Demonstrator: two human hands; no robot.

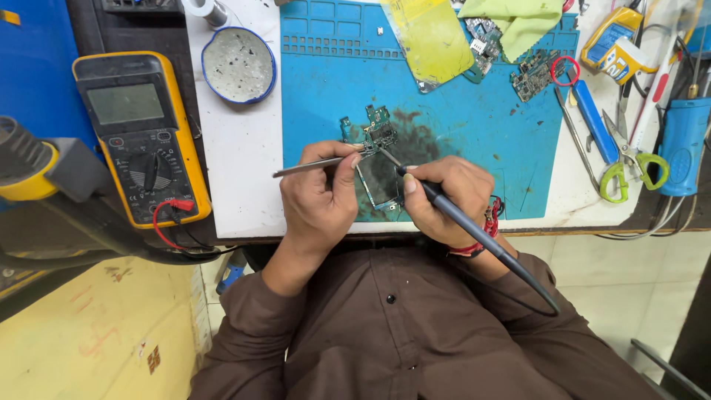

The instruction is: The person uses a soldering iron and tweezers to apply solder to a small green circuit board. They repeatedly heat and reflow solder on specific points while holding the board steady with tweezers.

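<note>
- Right now both hands meet over one small green circuit board [379, 135] lying on the blue work mat [459, 126], just ahead of the knuckles and a little toward the far edge of the bench.
- Left hand [318, 194] is pinched closed around metal tweezers [318, 166]; their long axis runs nearly level, handle end out to the person's left, tips reaching right to the board's near edge.
- Right hand [444, 198] is wrapped pen-fashion around a dark soldering iron [474, 233], whose shaft slants from the cord end by the right forearm up and left to a tip at the same spot on the board — so the two tools converge from opposite sides.
- Neither hand is clearly nearer; both tips appear to touch the board's lower part, though the contact itself is too small to be sure of.
- A larger dark board or frame [379, 181] lies between the hands, partly hidden by them.
- Left of the mat: a yellow multimeter [141, 137] with a grey screen and a red lead, and a round blue-rimmed tin [238, 65] spattered with grey specks.
- Far side of the mat: a yellow-tinted rectangular sheet [429, 37], a pale green cloth [518, 18] and two more bare boards [535, 74].
- Right edge — green-handled scissors [629, 167], a blue-handled tool [592, 118], and a small yellow-and-blue labelled package [611, 33].
</note>
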